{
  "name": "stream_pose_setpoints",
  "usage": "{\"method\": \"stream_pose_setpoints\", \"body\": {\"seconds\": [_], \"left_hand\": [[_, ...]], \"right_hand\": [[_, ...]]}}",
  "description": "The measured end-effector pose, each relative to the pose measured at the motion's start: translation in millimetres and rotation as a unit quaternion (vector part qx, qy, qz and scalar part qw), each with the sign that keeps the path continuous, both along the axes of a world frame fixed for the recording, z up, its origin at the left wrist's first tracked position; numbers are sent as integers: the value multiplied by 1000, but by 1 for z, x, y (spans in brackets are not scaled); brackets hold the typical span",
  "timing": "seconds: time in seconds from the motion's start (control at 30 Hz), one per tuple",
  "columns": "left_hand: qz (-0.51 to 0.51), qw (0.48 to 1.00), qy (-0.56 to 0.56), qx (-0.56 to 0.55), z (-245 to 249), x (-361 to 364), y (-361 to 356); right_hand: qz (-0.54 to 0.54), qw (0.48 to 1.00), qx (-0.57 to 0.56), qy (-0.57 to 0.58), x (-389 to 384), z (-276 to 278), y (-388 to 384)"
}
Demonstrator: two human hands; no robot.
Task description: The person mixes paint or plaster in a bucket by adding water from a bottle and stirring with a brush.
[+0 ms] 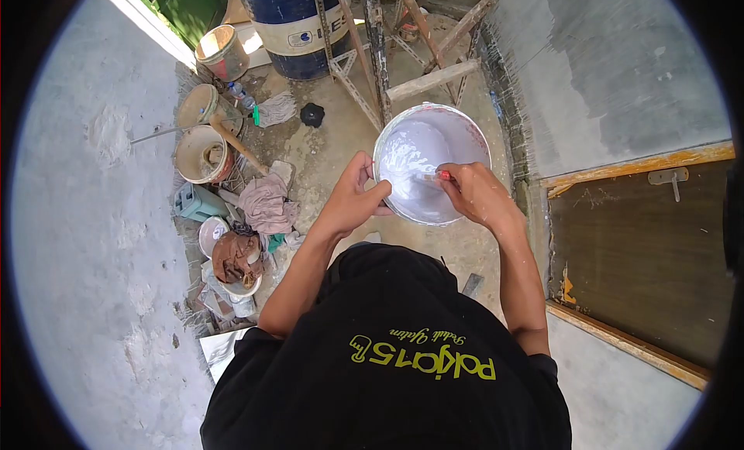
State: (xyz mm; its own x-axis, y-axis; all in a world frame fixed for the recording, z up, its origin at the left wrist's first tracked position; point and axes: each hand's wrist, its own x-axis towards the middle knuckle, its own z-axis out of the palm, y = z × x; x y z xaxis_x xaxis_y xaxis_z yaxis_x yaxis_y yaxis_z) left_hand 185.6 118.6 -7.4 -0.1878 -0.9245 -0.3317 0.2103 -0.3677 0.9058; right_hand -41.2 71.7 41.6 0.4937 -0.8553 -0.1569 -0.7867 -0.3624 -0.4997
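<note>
A round white bucket (474,144) stands in front of me, with glossy whitish paint (415,152) inside. My left hand (358,198) grips the bucket's left rim, its thumb on the near edge and its fingers around the outside. Over the right part of the opening, my right hand (474,193) is closed around a tool with a red handle (444,175). The tool's far end reaches left into the paint, and its shape there is hard to make out.
A blue drum (287,24) and a metal-legged stand (434,82) are beyond the bucket. Used buckets (203,154), a mop head (277,109) and rags (267,204) line the left wall. On the right is a brown wooden door (635,241) with a handle.
</note>
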Motion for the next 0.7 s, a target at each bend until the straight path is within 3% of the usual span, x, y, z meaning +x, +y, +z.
{"method": "stream_pose_setpoints", "body": {"seconds": [0.1,0.23,0.53,0.7], "left_hand": [[5,1000,-1,-4,4,2,2],[19,1000,4,-18,1,2,6],[34,999,0,16,-1,9,12],[39,999,-27,8,-2,8,10]], "right_hand": [[-51,998,-47,7,5,8,-12],[-26,987,-141,-69,20,-4,-26],[53,993,-58,-89,37,-13,-30],[11,996,36,-78,22,-13,-43]]}}
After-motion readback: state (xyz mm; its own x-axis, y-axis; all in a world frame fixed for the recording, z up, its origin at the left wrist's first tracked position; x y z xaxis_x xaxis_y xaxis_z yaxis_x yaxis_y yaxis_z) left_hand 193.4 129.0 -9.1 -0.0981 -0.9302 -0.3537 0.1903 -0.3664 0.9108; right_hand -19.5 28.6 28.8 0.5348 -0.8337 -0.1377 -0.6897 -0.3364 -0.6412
